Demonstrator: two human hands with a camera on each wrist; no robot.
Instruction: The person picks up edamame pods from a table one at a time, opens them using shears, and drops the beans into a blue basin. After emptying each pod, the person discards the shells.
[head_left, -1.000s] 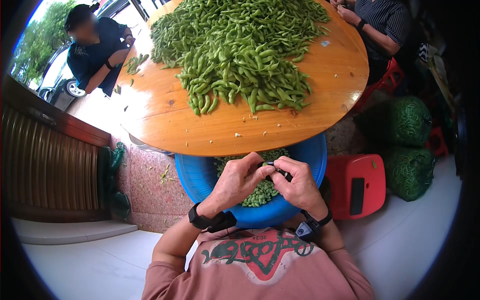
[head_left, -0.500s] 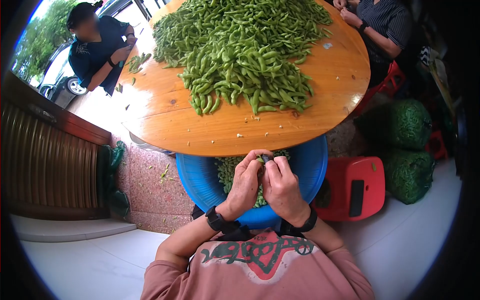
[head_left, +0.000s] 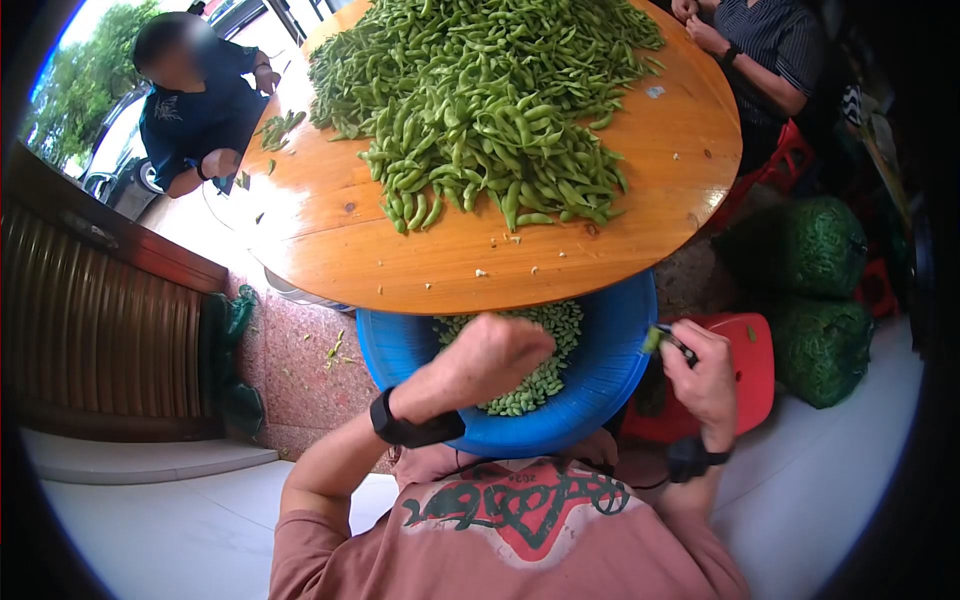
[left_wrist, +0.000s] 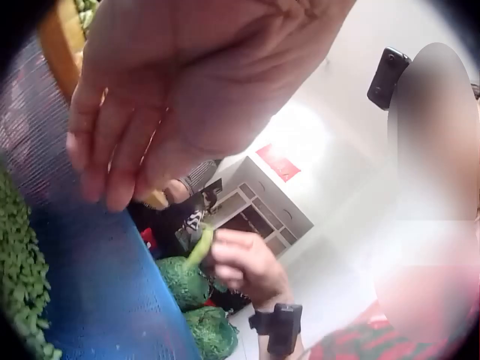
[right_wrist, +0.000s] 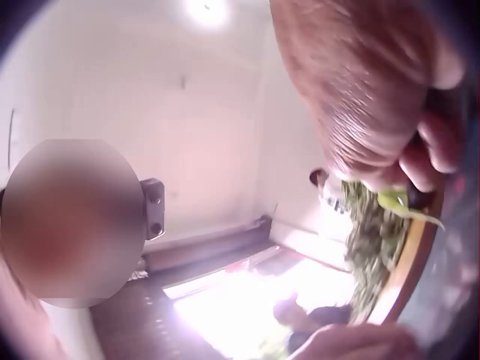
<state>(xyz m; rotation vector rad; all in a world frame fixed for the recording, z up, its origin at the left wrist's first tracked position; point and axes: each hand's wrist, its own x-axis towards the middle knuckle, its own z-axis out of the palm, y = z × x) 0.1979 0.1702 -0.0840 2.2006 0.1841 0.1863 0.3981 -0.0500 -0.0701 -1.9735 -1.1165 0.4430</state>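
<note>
My left hand (head_left: 485,362) hovers over the blue basin (head_left: 375,360) and the shelled green beans (head_left: 545,375) in it. Its fingers hang loosely bent with nothing visible in them, as the left wrist view shows of this hand (left_wrist: 187,90). Out past the basin's right rim, my right hand (head_left: 703,375) pinches a green pod (head_left: 653,340), with a small dark item at the fingers. In the right wrist view the pod (right_wrist: 393,202) sticks out below the fingertips.
A large heap of green pods (head_left: 490,110) covers much of the wooden table (head_left: 330,240). At the right stand a red stool (head_left: 755,385) and green mesh sacks (head_left: 820,350). Another person (head_left: 195,110) is at the table's left, another (head_left: 765,60) at its right.
The two hands, together over the basin before, have parted. My right hand has swung right toward the red stool with the pod; my left remains above the basin. The person at left has lowered an arm.
</note>
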